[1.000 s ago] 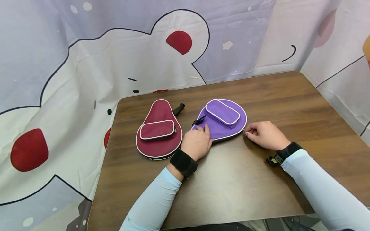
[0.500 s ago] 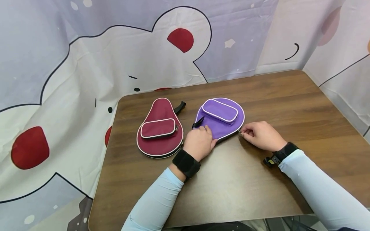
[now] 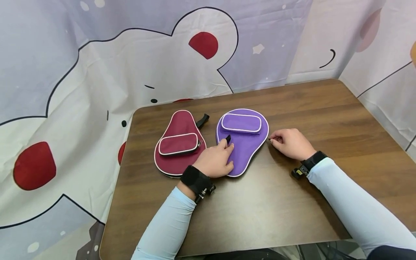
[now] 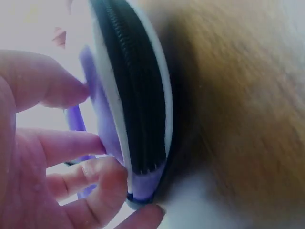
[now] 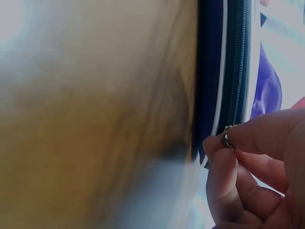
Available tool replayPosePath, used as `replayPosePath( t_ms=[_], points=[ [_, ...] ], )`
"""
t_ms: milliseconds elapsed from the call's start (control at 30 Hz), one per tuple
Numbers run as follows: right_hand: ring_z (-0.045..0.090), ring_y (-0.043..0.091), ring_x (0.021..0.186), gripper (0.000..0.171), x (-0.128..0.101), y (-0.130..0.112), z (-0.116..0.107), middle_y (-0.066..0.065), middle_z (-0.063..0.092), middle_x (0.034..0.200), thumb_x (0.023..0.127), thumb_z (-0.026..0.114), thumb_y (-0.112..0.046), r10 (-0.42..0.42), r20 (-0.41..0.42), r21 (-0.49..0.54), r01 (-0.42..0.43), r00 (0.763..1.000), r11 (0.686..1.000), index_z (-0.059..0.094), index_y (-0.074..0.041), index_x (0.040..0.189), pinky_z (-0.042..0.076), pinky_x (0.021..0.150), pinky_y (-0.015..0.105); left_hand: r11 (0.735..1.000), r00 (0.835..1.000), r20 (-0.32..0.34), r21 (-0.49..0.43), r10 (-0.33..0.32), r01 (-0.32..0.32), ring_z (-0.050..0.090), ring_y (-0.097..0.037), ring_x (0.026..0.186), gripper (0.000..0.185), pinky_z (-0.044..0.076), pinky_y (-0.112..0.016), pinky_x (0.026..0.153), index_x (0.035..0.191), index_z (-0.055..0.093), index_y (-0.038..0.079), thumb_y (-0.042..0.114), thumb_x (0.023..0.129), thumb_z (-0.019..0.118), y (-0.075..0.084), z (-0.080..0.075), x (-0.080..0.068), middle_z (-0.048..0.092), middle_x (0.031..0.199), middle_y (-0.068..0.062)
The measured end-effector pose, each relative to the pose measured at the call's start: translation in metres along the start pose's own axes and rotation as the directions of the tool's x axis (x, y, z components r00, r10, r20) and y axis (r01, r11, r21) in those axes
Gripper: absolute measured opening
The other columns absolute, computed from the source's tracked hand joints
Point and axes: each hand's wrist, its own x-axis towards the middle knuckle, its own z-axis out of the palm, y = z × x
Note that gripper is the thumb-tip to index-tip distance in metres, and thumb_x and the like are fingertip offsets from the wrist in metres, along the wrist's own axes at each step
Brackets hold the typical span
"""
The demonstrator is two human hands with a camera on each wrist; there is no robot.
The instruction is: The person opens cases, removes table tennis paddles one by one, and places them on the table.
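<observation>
A purple table tennis paddle case [image 3: 244,144] with white piping lies flat on the table, its narrow end toward me and its small pocket [image 3: 241,123] at the far end. My left hand [image 3: 214,159] rests on its left side near the narrow end, by the black strap [image 3: 228,138]. In the left wrist view, the thumb and fingers touch the case's top and edge, beside the dark zipper band [image 4: 138,90]. At the right edge, my right hand [image 3: 290,143] pinches a metal zipper pull [image 5: 228,137] between thumb and index finger. The zipper teeth [image 5: 239,62] beside it look joined.
A dark red paddle case [image 3: 178,162] with its own pocket and black strap [image 3: 202,121] lies left of the purple one, close to my left hand. The wooden table [image 3: 279,213] extends right and toward me. A printed curtain [image 3: 130,65] hangs behind.
The purple case has turned clockwise, so its narrow end points toward me. My left hand has shifted left and lower; my right hand has moved slightly away from me, still pinching the zipper pull.
</observation>
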Motion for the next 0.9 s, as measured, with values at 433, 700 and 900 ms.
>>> replayPosePath(
  t_ms=[433, 700, 900],
  points=[
    [0.068, 0.018, 0.077, 0.015, 0.016, 0.006, 0.008, 0.0, 0.077, 0.087, 0.102, 0.074, -0.013, 0.027, -0.019, 0.007, -0.027, 0.999, 1.0, 0.085, -0.008, 0.11, 0.054, 0.073, 0.043, 0.999, 1.0, -0.019, -0.034, -0.019, 0.018, 0.028, -0.035, 0.164, 0.069, 0.045, -0.06, 0.118, 0.152, 0.061, 0.013, 0.061, 0.103, 0.069, -0.003, 0.004, 0.002, 0.033, 0.176, -0.014],
    [0.067, 0.019, 0.074, 0.014, 0.015, -0.002, 0.005, 0.002, 0.078, 0.088, 0.102, 0.075, -0.012, 0.011, -0.067, 0.017, -0.01, 0.998, 1.0, 0.086, -0.007, 0.108, 0.053, 0.071, 0.043, 0.998, 0.998, -0.028, -0.032, -0.054, 0.053, 0.045, -0.031, 0.156, 0.08, 0.052, -0.058, 0.11, 0.158, 0.053, 0.016, 0.069, 0.099, 0.07, -0.006, 0.006, 0.006, 0.043, 0.171, -0.015],
    [0.07, 0.021, 0.076, 0.012, 0.015, -0.008, 0.005, 0.003, 0.079, 0.09, 0.1, 0.076, -0.011, -0.033, -0.092, -0.008, 0.032, 0.995, 0.999, 0.087, -0.008, 0.106, 0.056, 0.071, 0.05, 0.999, 0.999, -0.017, 0.003, -0.041, 0.041, 0.046, -0.032, 0.155, 0.083, 0.052, -0.058, 0.11, 0.17, 0.041, 0.034, 0.07, 0.1, 0.068, -0.005, 0.002, 0.005, 0.043, 0.17, -0.015]
  ],
)
